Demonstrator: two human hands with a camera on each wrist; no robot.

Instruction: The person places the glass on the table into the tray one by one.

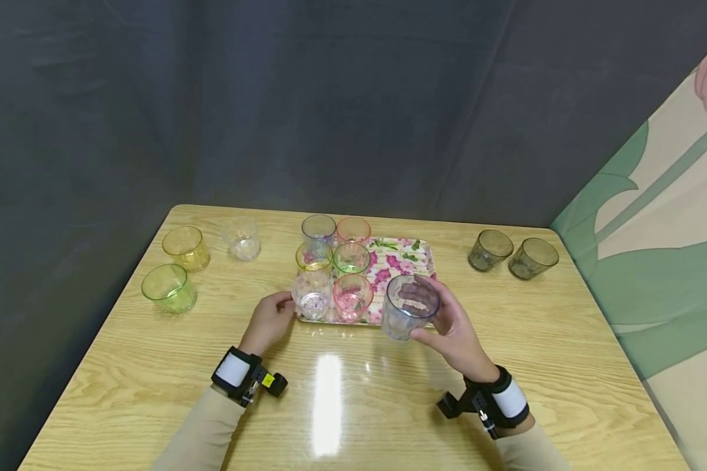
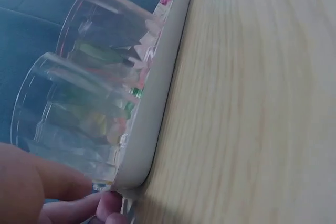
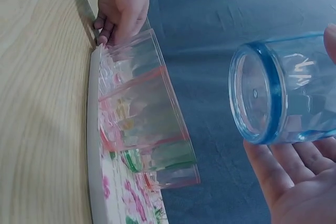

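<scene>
My right hand [image 1: 458,337] holds a clear blue-tinted tumbler [image 1: 402,317] in front of the flowered tray [image 1: 391,261], its fingers curled round the far side. The right wrist view shows this tumbler's thick blue base, well above the table. With thumb and fingertips, my left hand [image 1: 269,322] pinches the tray's near left corner, close beside a colourless tumbler [image 1: 312,301]. A pink tumbler [image 1: 353,301] stands next to that one on the tray. Behind them are yellow [image 1: 314,260] and green [image 1: 351,260] tumblers, then blue [image 1: 319,227] and red [image 1: 353,229] ones.
Left of the tray stand a yellow tumbler [image 1: 187,250], a green tumbler [image 1: 171,290] and a colourless tumbler [image 1: 241,241]. Two smoky brown tumblers [image 1: 489,252] are at the far right. A dark curtain [image 1: 353,104] hangs behind the wooden table [image 1: 353,405].
</scene>
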